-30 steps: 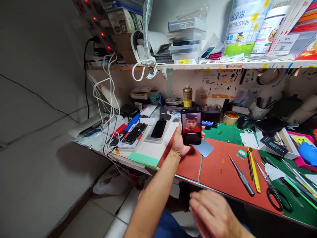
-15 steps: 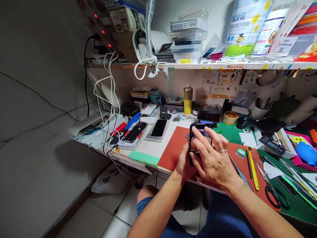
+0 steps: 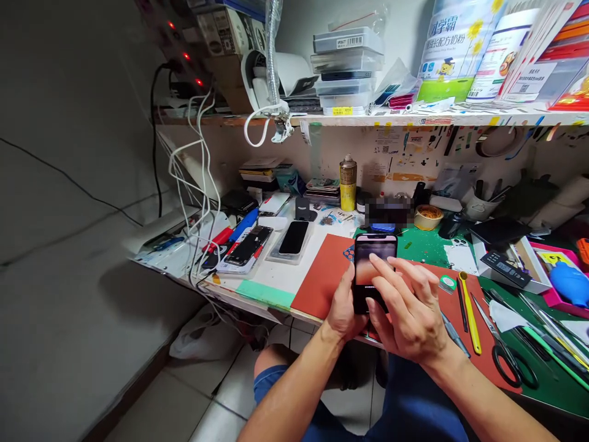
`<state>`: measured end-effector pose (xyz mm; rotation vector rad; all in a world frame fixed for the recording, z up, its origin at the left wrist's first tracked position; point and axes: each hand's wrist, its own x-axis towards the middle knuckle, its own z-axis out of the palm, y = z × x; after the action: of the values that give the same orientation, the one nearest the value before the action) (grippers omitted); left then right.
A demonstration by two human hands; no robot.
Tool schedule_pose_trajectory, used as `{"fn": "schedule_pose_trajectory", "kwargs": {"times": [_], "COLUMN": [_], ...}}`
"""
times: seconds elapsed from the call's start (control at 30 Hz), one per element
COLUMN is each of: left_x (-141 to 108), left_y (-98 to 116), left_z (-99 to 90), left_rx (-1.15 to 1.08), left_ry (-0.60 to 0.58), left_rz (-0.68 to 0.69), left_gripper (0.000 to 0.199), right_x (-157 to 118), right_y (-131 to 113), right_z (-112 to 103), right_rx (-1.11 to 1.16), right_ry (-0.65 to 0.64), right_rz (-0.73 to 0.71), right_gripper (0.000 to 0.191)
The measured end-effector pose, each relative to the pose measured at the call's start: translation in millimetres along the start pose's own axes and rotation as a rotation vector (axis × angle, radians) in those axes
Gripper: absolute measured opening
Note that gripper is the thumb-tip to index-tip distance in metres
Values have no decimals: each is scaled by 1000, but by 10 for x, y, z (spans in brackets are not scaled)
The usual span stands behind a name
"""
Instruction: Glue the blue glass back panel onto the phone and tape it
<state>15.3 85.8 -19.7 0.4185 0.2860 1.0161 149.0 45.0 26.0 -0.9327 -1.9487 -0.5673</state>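
A black smartphone [image 3: 368,294] with a lit screen is held upright above the front edge of the red-brown mat [image 3: 317,279]. My left hand [image 3: 344,304] wraps round its lower left side. Over the right part of the screen is my right hand [image 3: 409,307], its fingers apart and the index fingertip at the glass; whether it touches cannot be made out. Beneath my right hand, part of the phone's lower right is hidden. A blue patterned piece [image 3: 348,253] shows just left of the phone.
To the left lie another phone [image 3: 294,238], an opened phone [image 3: 249,245] and hanging white cables [image 3: 202,178]. Scissors [image 3: 501,353], a yellow-handled tool [image 3: 469,313] and a grey pen-like tool [image 3: 455,334] lie right. A yellow spray can [image 3: 348,184] stands behind, under a loaded shelf [image 3: 368,121].
My right hand has shifted right and down, with its index finger lower on the screen, so more of the screen shows. My left hand keeps holding the phone. The camera has moved slightly.
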Motion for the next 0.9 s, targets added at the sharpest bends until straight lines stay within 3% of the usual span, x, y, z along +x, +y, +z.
{"fn": "schedule_pose_trajectory", "kwargs": {"times": [0.13,0.4,0.7,0.9], "left_x": [-7,-43,-76,-95], "left_y": [71,188,191,180], "left_z": [24,106,92,29], "left_rx": [62,65,26,39], "left_ry": [-21,-58,-38,-20], "left_rz": [9,10,-8,-12], "left_gripper": [65,65,62,61], "right_x": [-299,-773,-819,-689], "right_y": [-97,-188,-176,-154], "right_z": [-105,-88,-10,-17], "right_rx": [76,158,173,150], "right_ry": [19,-86,-103,-67], "right_rz": [-36,-77,-45,115], "right_gripper": [26,20,22,37]}}
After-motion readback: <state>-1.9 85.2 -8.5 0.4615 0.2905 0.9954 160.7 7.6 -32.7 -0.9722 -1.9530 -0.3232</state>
